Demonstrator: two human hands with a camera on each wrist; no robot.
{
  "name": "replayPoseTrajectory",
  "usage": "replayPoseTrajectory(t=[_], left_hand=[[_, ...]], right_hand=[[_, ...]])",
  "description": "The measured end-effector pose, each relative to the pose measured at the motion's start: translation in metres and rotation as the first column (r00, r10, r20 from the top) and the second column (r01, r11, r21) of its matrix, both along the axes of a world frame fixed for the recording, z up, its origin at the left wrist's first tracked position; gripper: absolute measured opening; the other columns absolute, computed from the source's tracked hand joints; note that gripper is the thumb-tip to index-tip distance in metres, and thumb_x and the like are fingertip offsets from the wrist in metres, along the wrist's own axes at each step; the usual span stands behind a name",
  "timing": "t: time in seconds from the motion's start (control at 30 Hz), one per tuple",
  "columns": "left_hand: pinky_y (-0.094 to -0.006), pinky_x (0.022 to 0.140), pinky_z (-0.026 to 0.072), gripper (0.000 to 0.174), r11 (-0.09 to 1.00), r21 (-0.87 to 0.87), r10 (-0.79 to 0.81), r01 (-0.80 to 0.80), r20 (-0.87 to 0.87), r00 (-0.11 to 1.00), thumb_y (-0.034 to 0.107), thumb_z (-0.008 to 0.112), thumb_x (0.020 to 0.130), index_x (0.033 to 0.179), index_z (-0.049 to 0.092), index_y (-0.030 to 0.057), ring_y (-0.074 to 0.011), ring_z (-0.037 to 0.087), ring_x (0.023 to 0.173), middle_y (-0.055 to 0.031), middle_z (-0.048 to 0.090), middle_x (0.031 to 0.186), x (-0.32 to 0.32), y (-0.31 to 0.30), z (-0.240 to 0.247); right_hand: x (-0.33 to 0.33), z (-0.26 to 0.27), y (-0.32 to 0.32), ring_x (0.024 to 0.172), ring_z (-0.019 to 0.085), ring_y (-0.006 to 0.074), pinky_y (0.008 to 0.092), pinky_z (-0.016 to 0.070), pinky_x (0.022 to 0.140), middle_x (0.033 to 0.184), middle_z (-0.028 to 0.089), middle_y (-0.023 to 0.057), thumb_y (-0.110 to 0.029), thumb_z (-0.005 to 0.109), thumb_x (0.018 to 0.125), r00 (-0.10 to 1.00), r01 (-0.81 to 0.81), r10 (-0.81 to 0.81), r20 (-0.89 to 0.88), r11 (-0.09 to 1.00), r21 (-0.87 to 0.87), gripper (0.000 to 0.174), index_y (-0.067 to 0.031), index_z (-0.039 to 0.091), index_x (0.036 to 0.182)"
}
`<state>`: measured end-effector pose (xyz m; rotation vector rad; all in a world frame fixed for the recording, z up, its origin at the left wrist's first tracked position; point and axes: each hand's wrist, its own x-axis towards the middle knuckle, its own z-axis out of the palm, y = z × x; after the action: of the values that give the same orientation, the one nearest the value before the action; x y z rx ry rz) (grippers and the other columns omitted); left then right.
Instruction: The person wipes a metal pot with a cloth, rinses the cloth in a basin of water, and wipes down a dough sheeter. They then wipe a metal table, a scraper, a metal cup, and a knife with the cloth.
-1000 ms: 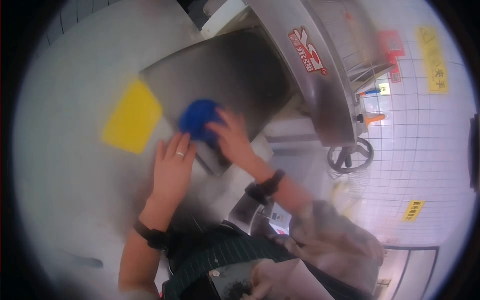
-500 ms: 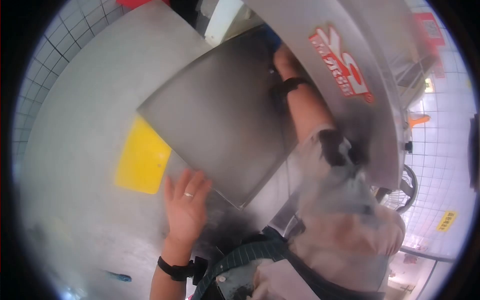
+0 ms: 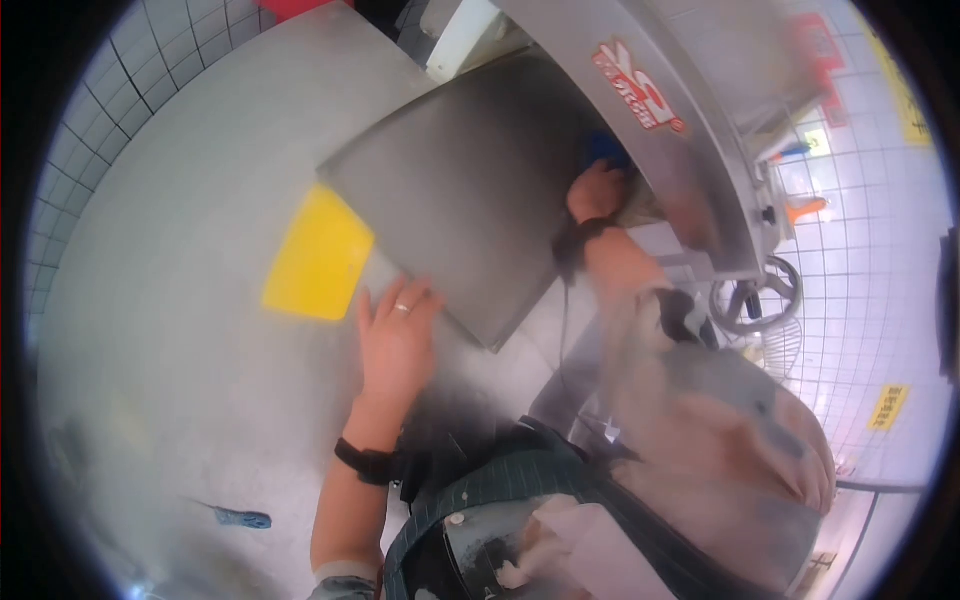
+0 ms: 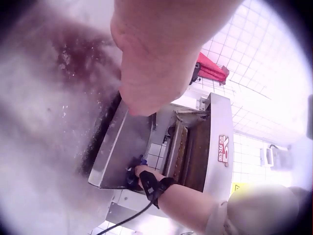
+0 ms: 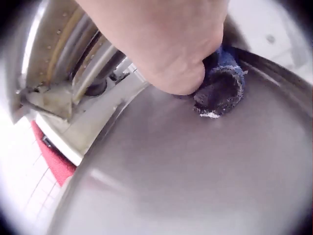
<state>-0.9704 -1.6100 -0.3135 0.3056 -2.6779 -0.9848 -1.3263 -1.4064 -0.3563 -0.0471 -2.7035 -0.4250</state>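
Observation:
My right hand (image 3: 597,190) grips a bunched blue cloth (image 3: 606,150) at the far right side of the grey metal tray (image 3: 450,180), beside the machine. Close up in the right wrist view, the cloth (image 5: 226,88) shows a dark, damp-looking fold with a whitish edge, lying against the tray's surface. Much of it is hidden behind my hand. My left hand (image 3: 400,335) rests with fingers extended at the tray's near left edge, holding nothing. Just beyond its fingertips lies a flat yellow scraper-like sheet (image 3: 320,255).
A steel machine (image 3: 690,160) with rollers (image 4: 188,152) and a handwheel (image 3: 757,295) rises along the tray's right side. The tray overlaps a broad steel table (image 3: 200,300). A small blue-grey item (image 3: 243,518) lies at the table's lower left.
My right hand and the blue cloth went from the tray's near left corner to its far end, then back along the machine side. My left hand stays near the tray's edge.

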Motion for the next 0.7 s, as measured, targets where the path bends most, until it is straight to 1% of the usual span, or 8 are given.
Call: replayPoseTrajectory(t=[0.1, 0.17, 0.27, 0.4, 0.47, 0.6, 0.67, 0.7], left_hand=[[-0.0565, 0.109, 0.0232, 0.038, 1.0, 0.008, -0.012, 0.012, 0.011, 1.0, -0.006, 0.053, 0.074, 0.106, 0.065, 0.0108, -0.0275, 0.048, 0.124, -0.0033, 0.056, 0.127, 0.001, 0.003, -0.003], [-0.052, 0.104, 0.0328, 0.038, 0.999, 0.034, -0.016, 0.017, -0.052, 0.999, -0.002, 0.055, 0.074, 0.11, 0.063, 0.0098, -0.0296, 0.051, 0.12, -0.0098, 0.056, 0.127, 0.001, 0.003, -0.008], [-0.0389, 0.091, 0.0466, 0.03, 0.987, 0.158, 0.049, -0.02, -0.178, 0.983, -0.003, 0.055, 0.082, 0.109, 0.063, 0.007, -0.0295, 0.06, 0.105, -0.0118, 0.057, 0.123, -0.001, 0.009, -0.018], [-0.0295, 0.08, 0.0493, 0.027, 0.931, 0.359, 0.135, -0.07, -0.162, 0.978, 0.001, 0.054, 0.087, 0.113, 0.061, 0.0056, -0.0227, 0.062, 0.096, -0.0145, 0.059, 0.118, 0.011, 0.005, -0.037], [-0.0277, 0.081, 0.0477, 0.027, 0.859, 0.474, 0.223, -0.194, -0.005, 0.975, 0.005, 0.054, 0.091, 0.117, 0.06, 0.0039, -0.0172, 0.06, 0.096, -0.0129, 0.061, 0.115, 0.026, -0.003, -0.042], [-0.0359, 0.093, 0.0451, 0.028, 0.765, 0.582, 0.296, -0.274, 0.06, 0.953, 0.008, 0.053, 0.09, 0.116, 0.061, 0.001, -0.0272, 0.06, 0.106, -0.0181, 0.063, 0.113, 0.054, -0.028, -0.038], [-0.0254, 0.081, 0.0471, 0.031, 0.731, 0.619, 0.286, -0.287, 0.104, 0.953, 0.007, 0.056, 0.089, 0.12, 0.058, 0.0004, -0.0158, 0.06, 0.095, -0.0113, 0.062, 0.108, 0.064, -0.038, -0.033], [-0.0254, 0.081, 0.0471, 0.031, 0.741, 0.607, 0.283, -0.288, 0.107, 0.953, 0.007, 0.056, 0.089, 0.12, 0.058, 0.0004, -0.0158, 0.06, 0.095, -0.0113, 0.062, 0.108, 0.063, -0.039, -0.023]], right_hand=[[0.088, 0.031, -0.03, 0.1, 0.052, 0.041, 0.0458, 0.0484, 0.081, 0.11, 0.052, 0.0245, -0.012, 0.052, 0.088, 0.991, 0.041, -0.028, 0.133, 0.995, -0.091, 0.029, -0.0077, 0.055, 0.116], [0.137, 0.043, -0.028, 0.095, 0.052, 0.0422, 0.0497, 0.0468, 0.082, 0.107, 0.052, 0.0244, -0.009, 0.054, 0.083, 0.928, -0.264, 0.304, 0.214, 0.945, -0.193, 0.029, -0.0068, 0.056, 0.112], [0.206, 0.055, -0.029, 0.095, 0.054, 0.0422, 0.0495, 0.0462, 0.084, 0.105, 0.053, 0.0233, -0.01, 0.054, 0.08, 0.781, -0.416, 0.517, 0.35, 0.849, -0.325, 0.031, -0.0074, 0.057, 0.111], [0.248, 0.076, -0.044, 0.096, 0.055, 0.0408, 0.047, 0.0464, 0.084, 0.106, 0.055, 0.0215, -0.011, 0.053, 0.079, 0.529, -0.378, 0.726, 0.439, 0.666, -0.643, 0.031, -0.0099, 0.061, 0.109], [0.246, 0.081, -0.047, 0.097, 0.056, 0.0393, 0.0445, 0.0464, 0.085, 0.108, 0.057, 0.0205, -0.012, 0.053, 0.079, 0.361, -0.152, 0.777, 0.515, 0.594, -0.79, 0.029, -0.0127, 0.064, 0.107], [0.291, 0.098, -0.024, 0.099, 0.056, 0.0406, 0.0454, 0.0459, 0.087, 0.112, 0.056, 0.0223, -0.012, 0.058, 0.076, 0.245, -0.117, 0.881, 0.405, 0.442, -0.889, 0.03, -0.0132, 0.065, 0.105], [0.32, 0.074, -0.005, 0.104, 0.054, 0.0406, 0.0458, 0.0455, 0.088, 0.118, 0.052, 0.0225, -0.009, 0.063, 0.071, 0.189, -0.577, 0.976, 0.108, 0.199, -0.792, 0.036, -0.0117, 0.063, 0.108], [0.331, 0.07, -0.003, 0.104, 0.054, 0.0406, 0.0458, 0.0455, 0.088, 0.118, 0.052, 0.0225, -0.009, 0.063, 0.071, 0.193, -0.57, 0.976, 0.096, 0.191, -0.799, 0.036, -0.0117, 0.063, 0.108]])
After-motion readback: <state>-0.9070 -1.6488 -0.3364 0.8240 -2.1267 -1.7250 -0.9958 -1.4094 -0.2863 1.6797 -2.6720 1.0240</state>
